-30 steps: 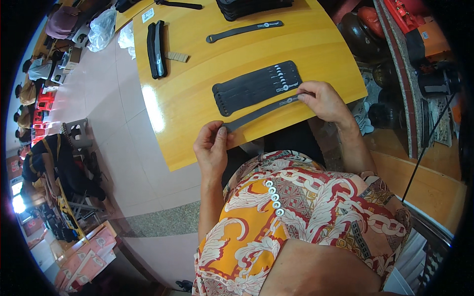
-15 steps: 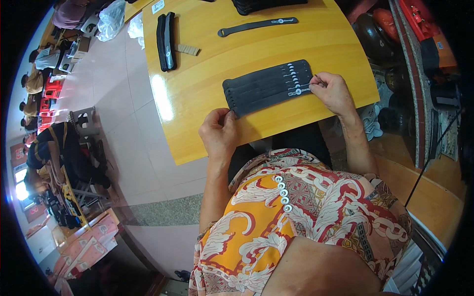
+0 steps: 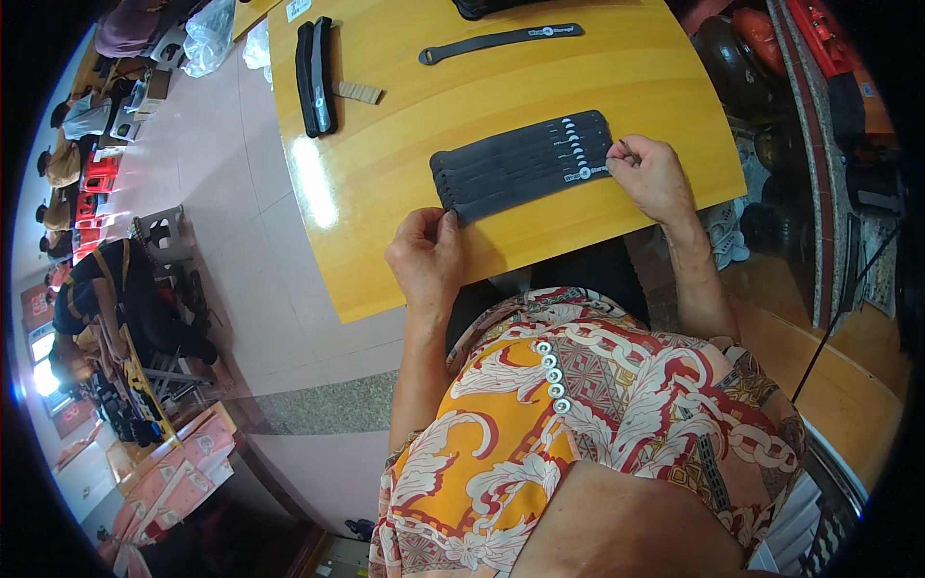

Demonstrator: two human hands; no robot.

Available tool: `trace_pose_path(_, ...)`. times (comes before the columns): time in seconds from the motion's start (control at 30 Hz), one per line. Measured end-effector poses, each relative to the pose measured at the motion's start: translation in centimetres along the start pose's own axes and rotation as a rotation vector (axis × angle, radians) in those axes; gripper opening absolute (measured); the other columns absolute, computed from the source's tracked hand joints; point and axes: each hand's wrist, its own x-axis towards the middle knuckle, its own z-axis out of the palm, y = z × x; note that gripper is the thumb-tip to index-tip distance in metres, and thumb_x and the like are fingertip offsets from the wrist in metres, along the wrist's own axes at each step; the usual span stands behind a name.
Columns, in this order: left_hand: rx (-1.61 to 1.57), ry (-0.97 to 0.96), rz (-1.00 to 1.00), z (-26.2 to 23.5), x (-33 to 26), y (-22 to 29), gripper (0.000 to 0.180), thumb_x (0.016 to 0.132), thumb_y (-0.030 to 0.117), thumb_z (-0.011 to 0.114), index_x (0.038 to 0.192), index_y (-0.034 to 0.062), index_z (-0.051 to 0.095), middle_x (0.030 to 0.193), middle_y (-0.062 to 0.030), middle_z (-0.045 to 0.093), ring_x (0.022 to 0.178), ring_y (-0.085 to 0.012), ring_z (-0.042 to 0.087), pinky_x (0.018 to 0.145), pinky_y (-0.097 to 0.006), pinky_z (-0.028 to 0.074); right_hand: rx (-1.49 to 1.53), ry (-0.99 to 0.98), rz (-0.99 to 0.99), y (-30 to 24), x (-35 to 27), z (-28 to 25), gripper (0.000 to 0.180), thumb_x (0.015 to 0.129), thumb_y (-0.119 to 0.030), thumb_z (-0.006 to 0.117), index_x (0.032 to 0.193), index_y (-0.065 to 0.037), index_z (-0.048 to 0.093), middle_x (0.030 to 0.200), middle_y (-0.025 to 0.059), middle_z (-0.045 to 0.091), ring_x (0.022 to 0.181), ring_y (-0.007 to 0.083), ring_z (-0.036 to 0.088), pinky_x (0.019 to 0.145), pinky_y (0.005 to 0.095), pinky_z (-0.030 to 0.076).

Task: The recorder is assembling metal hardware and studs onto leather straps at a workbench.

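Note:
Several dark straps with white printing (image 3: 525, 159) lie fanned in an overlapping row on the yellow wooden table, their rounded ends lined up at the left. My left hand (image 3: 426, 258) pinches the left end of the nearest strap between thumb and fingers. At its printed right end, my right hand (image 3: 653, 181) is closed in a pinch on the tip, and a small dark bit shows above the fingers. Farther off, a single dark strap (image 3: 501, 43) with a looped end lies by itself, apart from the row.
At the table's far left lie a folded dark bundle of straps (image 3: 316, 77) and a small beige strip (image 3: 359, 92). More black material (image 3: 506, 5) sits at the far edge. Dark jars (image 3: 732, 72) stand right of the table (image 3: 385, 193). Another person (image 3: 120, 299) bends over work at left.
The whole view has shifted slightly, so the far things sit a little higher and more to the left. Both hands stay at the two ends of the nearest strap.

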Motion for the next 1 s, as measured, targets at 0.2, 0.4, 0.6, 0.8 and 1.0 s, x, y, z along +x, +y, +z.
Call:
trace_pose_path(0.2, 0.021, 0.022, 0.02, 0.3, -0.1, -0.3, 0.011, 0.076, 0.007, 0.065, 0.079, -0.0036, 0.063, 0.065, -0.0126, 0.061, 0.058, -0.0163, 0.057, 0.058, -0.028, 0.047, -0.048, 0.038, -0.03, -0.1, -0.1, 0.3, 0.008, 0.077, -0.006, 0.059, 0.077, 0.002, 0.059, 0.065, 0.0027, 0.054, 0.06, 0.0092, 0.048, 0.053, 0.0245, 0.039)
trace_pose_path(0.4, 0.006, 0.042, 0.027, 0.1, -0.2, -0.2, 0.009, 0.077, 0.005, 0.065, 0.079, -0.0036, 0.062, 0.067, -0.0141, 0.061, 0.059, -0.017, 0.058, 0.059, -0.027, 0.046, -0.031, 0.044, -0.029, -0.4, -0.3, 0.4, 0.009, 0.077, -0.007, 0.059, 0.077, 0.002, 0.059, 0.063, 0.0034, 0.054, 0.058, 0.0094, 0.049, 0.052, 0.0251, 0.039)
trace_pose_path(0.6, 0.016, 0.036, 0.035, 0.3, -0.2, -0.3, 0.009, 0.076, 0.005, 0.065, 0.077, -0.0031, 0.062, 0.067, -0.0145, 0.061, 0.059, -0.0177, 0.058, 0.058, -0.028, 0.046, -0.054, 0.058, -0.029, -0.3, -0.3, 0.3, 0.008, 0.077, -0.007, 0.059, 0.076, 0.001, 0.059, 0.062, 0.0042, 0.055, 0.057, 0.0101, 0.049, 0.052, 0.0254, 0.039)
trace_pose_path(0.8, 0.043, 0.055, 0.052, 0.3, 0.0, -0.2, 0.01, 0.075, 0.006, 0.066, 0.078, -0.0024, 0.062, 0.066, -0.0142, 0.061, 0.058, -0.0192, 0.059, 0.058, -0.029, 0.047, -0.084, 0.077, -0.028, -0.4, -0.3, 0.5, 0.008, 0.075, -0.008, 0.059, 0.075, 0.001, 0.059, 0.062, 0.0047, 0.054, 0.056, 0.0115, 0.049, 0.051, 0.0261, 0.039)
trace_pose_path(1.0, 0.096, 0.014, -0.028, -0.1, 0.4, 0.7, 0.012, 0.074, 0.01, 0.067, 0.074, -0.0011, 0.062, 0.063, -0.014, 0.061, 0.057, -0.021, 0.06, 0.056, -0.029, 0.047, -0.183, 0.091, -0.018, -1.3, -0.5, 0.6, 0.009, 0.073, -0.008, 0.06, 0.075, 0.0, 0.058, 0.064, 0.0098, 0.056, 0.059, 0.0187, 0.055, 0.054, 0.031, 0.043)
